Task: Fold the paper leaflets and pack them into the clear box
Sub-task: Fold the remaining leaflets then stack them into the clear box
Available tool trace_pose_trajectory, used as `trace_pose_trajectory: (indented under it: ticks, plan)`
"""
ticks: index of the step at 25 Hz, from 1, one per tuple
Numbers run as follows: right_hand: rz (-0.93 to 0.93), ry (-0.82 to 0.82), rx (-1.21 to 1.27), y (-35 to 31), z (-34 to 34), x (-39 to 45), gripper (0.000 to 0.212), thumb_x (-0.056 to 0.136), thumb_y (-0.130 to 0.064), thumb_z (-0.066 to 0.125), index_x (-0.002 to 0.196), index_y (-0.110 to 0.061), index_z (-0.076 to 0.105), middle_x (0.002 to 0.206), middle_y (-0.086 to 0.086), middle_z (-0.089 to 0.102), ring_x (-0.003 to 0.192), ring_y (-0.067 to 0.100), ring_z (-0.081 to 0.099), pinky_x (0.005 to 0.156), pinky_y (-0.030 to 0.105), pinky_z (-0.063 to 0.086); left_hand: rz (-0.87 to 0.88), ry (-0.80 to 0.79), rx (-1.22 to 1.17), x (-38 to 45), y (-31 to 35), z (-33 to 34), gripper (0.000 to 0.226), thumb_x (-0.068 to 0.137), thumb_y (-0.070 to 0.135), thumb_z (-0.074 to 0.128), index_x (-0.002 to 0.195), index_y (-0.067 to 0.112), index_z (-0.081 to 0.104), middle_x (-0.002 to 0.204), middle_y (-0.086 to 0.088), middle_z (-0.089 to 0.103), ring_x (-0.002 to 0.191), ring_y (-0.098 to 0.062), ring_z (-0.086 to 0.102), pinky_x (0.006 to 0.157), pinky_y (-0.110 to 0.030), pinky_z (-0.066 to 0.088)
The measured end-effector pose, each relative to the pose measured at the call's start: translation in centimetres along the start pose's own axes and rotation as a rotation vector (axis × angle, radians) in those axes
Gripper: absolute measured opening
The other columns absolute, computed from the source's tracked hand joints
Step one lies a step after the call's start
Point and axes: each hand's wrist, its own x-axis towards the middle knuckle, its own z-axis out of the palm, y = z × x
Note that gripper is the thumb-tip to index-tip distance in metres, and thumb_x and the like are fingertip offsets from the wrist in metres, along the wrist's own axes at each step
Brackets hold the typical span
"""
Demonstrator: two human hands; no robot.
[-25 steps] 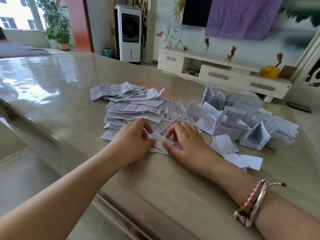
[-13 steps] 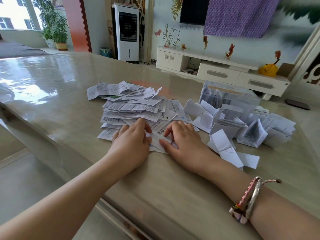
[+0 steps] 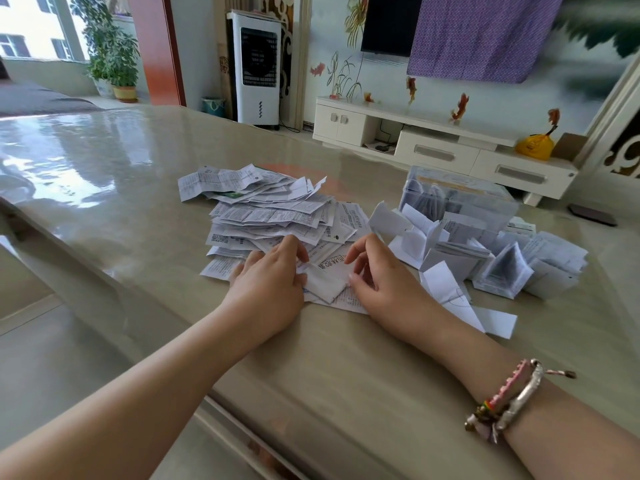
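Right of hands: folded leaflets (image 3: 450, 258) fronting clear box (image 3: 460, 199).

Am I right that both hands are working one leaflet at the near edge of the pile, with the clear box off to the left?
Not quite. The head view shows the clear box to the right of the pile. The left hand and right hand do work one leaflet.

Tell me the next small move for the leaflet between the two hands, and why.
Probably press the raised flap flat to finish this fold. The left hand and right hand both hold the half-folded leaflet on the table, its white flap not yet creased down. Folded leaflets already lie beside the clear box, so packing comes afterwards.
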Motion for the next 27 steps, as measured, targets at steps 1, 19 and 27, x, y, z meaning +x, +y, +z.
trace_pose_trajectory:
  ticks: [1,19,27]
  plan:
    - [-0.022,0.002,0.009,-0.1,0.0,-0.2,0.017,0.092,-0.023,0.059,0.105,-0.021,0.048,0.096,-0.004,0.051,0.088,0.007,0.049,0.076,0.019,0.040,-0.008,-0.019,-0.011,0.2,-0.1,-0.1,0.014,0.096,0.024,0.045,0.107,0.031,0.039,0.094,0.012,0.049,0.110,-0.020,0.043,0.101,-0.039,0.030]
    - [0.033,0.124,-0.039,-0.5,-8.5,-2.2,0.035,0.082,-0.022,0.073,0.112,-0.029,0.056,0.106,-0.021,0.059,0.098,-0.011,0.053,0.076,0.000,0.039,-0.055,-0.066,-0.225,3.7,5.4,-0.2,0.013,0.095,0.019,0.041,0.103,0.020,0.052,0.103,-0.007,0.066,0.069,-0.024,0.052,0.056,-0.028,0.033]
    - [0.269,0.259,-0.138,5.3,-12.3,-9.7,0.030,0.084,-0.012,0.067,0.108,-0.027,0.059,0.110,-0.013,0.060,0.105,-0.002,0.054,0.083,0.010,0.042,0.026,-0.126,-0.242,3.6,9.0,2.5,0.010,0.094,0.022,0.043,0.099,0.022,0.052,0.097,-0.004,0.067,0.064,-0.014,0.052,0.051,-0.026,0.034]
